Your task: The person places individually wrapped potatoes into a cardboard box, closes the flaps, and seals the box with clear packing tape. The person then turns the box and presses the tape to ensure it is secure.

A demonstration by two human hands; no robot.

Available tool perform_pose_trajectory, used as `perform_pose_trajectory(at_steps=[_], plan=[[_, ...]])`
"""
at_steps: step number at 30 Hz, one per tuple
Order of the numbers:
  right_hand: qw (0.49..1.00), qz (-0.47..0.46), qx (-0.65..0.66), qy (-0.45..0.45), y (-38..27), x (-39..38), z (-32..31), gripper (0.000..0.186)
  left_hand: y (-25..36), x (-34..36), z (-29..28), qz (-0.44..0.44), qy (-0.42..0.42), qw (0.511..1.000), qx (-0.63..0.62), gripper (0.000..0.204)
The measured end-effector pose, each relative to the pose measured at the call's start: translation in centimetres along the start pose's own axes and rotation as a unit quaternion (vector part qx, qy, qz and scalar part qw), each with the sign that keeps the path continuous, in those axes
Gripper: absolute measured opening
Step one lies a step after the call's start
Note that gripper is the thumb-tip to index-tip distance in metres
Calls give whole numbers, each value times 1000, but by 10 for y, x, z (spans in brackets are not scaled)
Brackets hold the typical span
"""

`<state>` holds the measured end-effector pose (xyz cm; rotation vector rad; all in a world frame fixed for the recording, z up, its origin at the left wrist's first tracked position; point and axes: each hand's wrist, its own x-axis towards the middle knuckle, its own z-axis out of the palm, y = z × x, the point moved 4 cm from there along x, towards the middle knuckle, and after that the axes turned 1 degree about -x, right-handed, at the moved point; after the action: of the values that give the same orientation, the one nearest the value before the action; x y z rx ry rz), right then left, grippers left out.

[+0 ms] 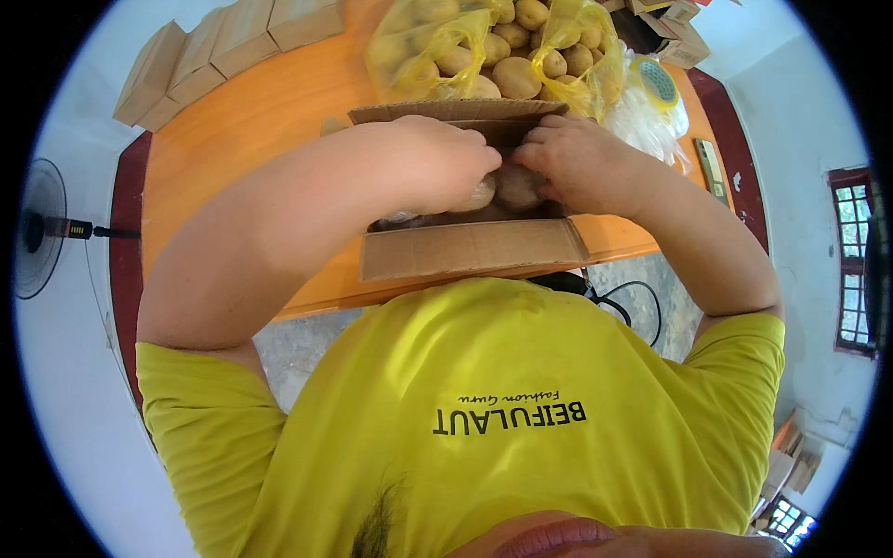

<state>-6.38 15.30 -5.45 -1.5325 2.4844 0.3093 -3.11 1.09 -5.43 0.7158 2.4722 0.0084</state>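
Note:
An open cardboard box (pixel 474 251) lies at the table's near edge, its near and far flaps folded outward. Both my hands reach into it. My left hand (pixel 451 163) curls its fingers round a potato (pixel 481 194) at the box's middle; part of that potato is covered by the hand. Beside it, my right hand (pixel 579 160) has its fingers bent against a larger brown potato (pixel 517 188). The two potatoes sit close together. My hands and wrists hide much of the inside of the box.
Behind the box stands a yellow plastic bag (pixel 409 70) full of potatoes. To its right are a tape roll (pixel 657 82), clear plastic bags (pixel 637 121) and a phone (pixel 711 170). Closed cartons (pixel 237 42) line the far left of the orange table (pixel 279 107).

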Motion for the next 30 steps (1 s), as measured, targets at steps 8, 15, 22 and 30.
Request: perform_pose_trajectory(at_steps=[8,15,22,30], plan=[[980,14,155,123,12,-14,-17,38,-17,-59,-2,72,166,979,-97,40],[920,132,295,223,15,-14,-24,34,-44,-96,17,57,398,870,-287,31],[991,-56,87,83,-47,18,-33,37,-82,-95,99,29,642,536,-548,17],[983,-8,182,-8,-67,100,-23,45,-67,-50,138,4,544,400,-738,15]])
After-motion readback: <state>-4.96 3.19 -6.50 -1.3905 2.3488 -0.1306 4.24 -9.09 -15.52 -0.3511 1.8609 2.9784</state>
